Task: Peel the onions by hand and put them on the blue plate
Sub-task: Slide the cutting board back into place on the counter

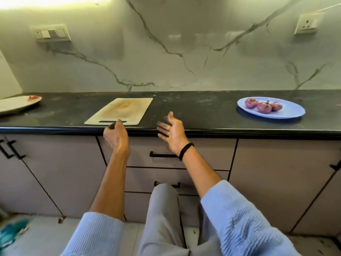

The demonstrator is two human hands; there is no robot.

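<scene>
Three peeled purple onions (263,106) lie together on the blue plate (291,109) at the right of the dark counter. My left hand (116,136) hovers at the counter's front edge below the cutting board, fingers curled loosely, nothing visible in it. My right hand (172,131) is held up beside it, palm facing left, fingers spread, empty. Both hands are well left of the plate.
A pale cutting board (121,110) lies on the counter (193,111) in the middle. A white plate (16,104) with a red scrap sits at the far left. Drawers with black handles (162,155) are below. Wall sockets are above.
</scene>
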